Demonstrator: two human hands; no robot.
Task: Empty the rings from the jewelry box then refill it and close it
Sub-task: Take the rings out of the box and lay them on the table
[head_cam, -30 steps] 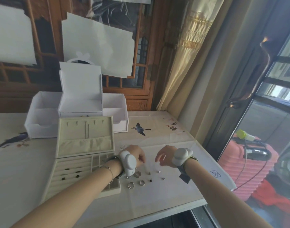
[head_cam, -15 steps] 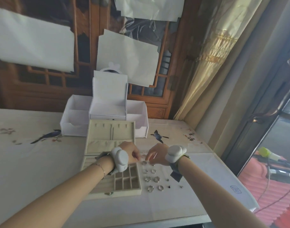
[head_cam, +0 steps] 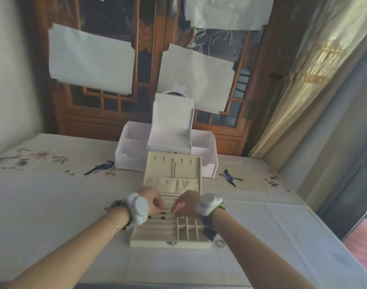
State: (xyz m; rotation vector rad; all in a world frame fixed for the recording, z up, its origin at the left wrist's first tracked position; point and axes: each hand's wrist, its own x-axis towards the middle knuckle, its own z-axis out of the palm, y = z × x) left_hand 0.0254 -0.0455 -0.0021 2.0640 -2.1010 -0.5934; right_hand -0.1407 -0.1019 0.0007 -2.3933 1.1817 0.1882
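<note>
Rings are the fiddly part here, so picture tiny, light, hard, slippery things that roll if you nudge them; I'd say pinch each by its band with fingertip and thumb and push it down into a padded slot. The jewelry box (head_cam: 170, 232) sits open on the surface (head_cam: 53, 205), lid (head_cam: 172, 174) standing up at its far side, with a few small dark pieces (head_cam: 157, 215) lodged in the ring rolls at its left half. The box itself looks light and stiff with soft lining, so for closing I'd take the lid by its top edge. Left hand (head_cam: 152, 200) hovers over the ring rolls with fingers curled down, and I honestly can't tell if it's pinching something or nothing. Right hand (head_cam: 186, 203) is over the middle of the box, fingers loosely bent, nothing visible in it. One ring (head_cam: 221, 244) peeks out just right of the box's front corner, half hidden by the right forearm, and any other rings on that side are covered by the arm. The dark pieces are too small to say what they are. A white organizer (head_cam: 168, 147) stands just behind the lid.
</note>
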